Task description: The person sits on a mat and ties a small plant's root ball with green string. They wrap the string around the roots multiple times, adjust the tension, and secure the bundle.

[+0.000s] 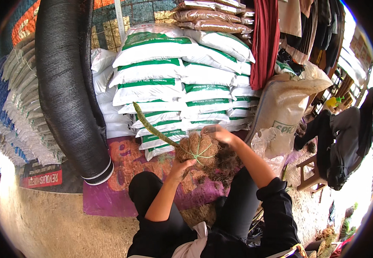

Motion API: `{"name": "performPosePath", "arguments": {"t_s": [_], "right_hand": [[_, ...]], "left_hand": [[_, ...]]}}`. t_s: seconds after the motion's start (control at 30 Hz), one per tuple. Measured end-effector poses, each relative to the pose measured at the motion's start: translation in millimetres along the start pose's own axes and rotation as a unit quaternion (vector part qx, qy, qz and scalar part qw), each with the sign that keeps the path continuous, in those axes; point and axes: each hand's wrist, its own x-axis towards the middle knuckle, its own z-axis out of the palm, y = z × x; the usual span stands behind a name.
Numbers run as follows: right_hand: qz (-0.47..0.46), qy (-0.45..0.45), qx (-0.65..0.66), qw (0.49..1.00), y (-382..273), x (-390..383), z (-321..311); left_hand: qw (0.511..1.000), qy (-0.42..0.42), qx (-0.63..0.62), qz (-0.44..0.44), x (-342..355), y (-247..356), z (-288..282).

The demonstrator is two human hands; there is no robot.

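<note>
A round ball of brown coconut fibre (207,155) is bound with strands of green string (198,154) that cross at its middle. One long green leaf (148,124) sticks out of it toward the upper left. My left hand (179,169) grips the ball from its lower left, thumb on the near side. At the ball's upper right is my right hand (220,133), slightly blurred, its fingers curled in close to the fibre. Whatever those fingers pinch is too small to make out. Loose dark fibre (228,161) lies just right of the ball.
A purple printed sheet (105,198) covers the ground before me. White and green sacks (152,69) are stacked beyond it, with a large black roll (64,86) to their left. At right stand a big beige sack (281,107) and a small wooden stool (310,174) near another person's dark-clothed legs (345,133).
</note>
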Motion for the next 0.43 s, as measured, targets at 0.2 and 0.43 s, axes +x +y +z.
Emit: {"name": "performPosePath", "arguments": {"t_s": [0.2, 0.43], "right_hand": [[-0.072, -0.083, 0.2, 0.974, 61, 15, 17], [0.005, -0.102, 0.229, 0.968, 97, 25, 28]], "left_hand": [[0.999, 0.027, -0.042, -0.02, 4, -12, -11], [0.999, 0.027, -0.029, -0.005, 9, -16, -12]]}}
